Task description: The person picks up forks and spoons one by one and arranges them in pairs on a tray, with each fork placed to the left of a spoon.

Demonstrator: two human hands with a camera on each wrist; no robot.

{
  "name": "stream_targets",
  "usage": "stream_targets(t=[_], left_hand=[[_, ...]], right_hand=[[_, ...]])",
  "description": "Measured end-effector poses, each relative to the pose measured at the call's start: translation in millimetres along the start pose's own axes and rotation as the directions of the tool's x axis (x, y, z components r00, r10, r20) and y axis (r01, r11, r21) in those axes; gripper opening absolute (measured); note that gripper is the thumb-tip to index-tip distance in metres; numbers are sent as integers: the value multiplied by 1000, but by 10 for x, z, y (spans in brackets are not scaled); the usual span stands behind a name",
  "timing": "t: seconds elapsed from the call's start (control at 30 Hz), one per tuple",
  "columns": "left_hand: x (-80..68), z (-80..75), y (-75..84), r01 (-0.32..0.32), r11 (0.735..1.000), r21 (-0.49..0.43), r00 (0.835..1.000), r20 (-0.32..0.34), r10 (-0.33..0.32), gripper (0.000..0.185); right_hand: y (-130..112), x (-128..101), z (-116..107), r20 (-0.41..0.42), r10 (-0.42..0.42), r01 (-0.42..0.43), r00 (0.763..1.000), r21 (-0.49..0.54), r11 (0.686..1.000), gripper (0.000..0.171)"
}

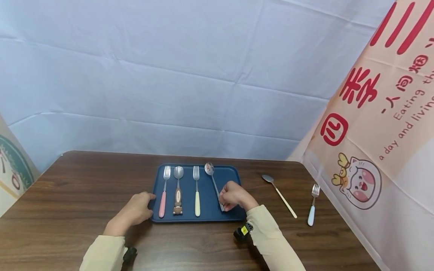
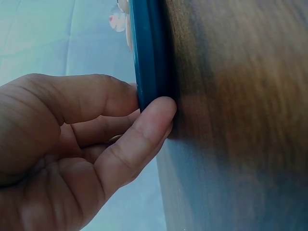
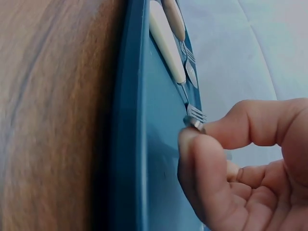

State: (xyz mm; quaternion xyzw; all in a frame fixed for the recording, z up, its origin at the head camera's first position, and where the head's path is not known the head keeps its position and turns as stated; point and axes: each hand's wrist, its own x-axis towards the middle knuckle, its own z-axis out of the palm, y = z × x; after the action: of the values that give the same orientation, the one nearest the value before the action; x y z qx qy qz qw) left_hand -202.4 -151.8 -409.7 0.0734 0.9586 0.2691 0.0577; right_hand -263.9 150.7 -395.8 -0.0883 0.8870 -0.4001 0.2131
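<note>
Your left hand [image 1: 133, 212] grips the left edge of the dark blue rectangular plastic tray [image 1: 230, 174] near its front corner, thumb and forefinger pinching the rim, as the left wrist view shows [image 2: 72, 144]. Just to the right of that grip, inside the tray, lie a pink-handled metal fork [image 1: 164, 195], then a steel spoon with a brown bear-shaped handle [image 1: 178, 194], then a cream-handled metal fork [image 1: 196, 194], all side by side with heads pointing away from you.

Right of these, your right hand [image 1: 234, 195] pinches the handle end of a plain all-steel spoon [image 1: 211, 177] between thumb and curled forefinger; its bowl lies away from your fingers toward the tray's far rim, slightly left of the grip. The right wrist view shows the handle tip nipped tightly [image 3: 231, 163].

Well to the right of that hand, on the dark brown wooden table [image 1: 84, 180], rest a white-handled steel spoon [image 1: 279, 195] and, further right, a pale blue-handled fork [image 1: 312, 207].
</note>
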Motion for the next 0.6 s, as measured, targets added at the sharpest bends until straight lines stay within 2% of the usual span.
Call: stream_targets(t=[0.33,0.6], left_hand=[[1,-12,4,-34,999,12,999,-7,35,43],[0,-9,3,-34,999,8,999,-9,34,43]], right_hand=[[-18,31,88,-5,13,-12,1000,26,1000,35],[-69,38,149,-59,22,-27,998,-82,996,34]])
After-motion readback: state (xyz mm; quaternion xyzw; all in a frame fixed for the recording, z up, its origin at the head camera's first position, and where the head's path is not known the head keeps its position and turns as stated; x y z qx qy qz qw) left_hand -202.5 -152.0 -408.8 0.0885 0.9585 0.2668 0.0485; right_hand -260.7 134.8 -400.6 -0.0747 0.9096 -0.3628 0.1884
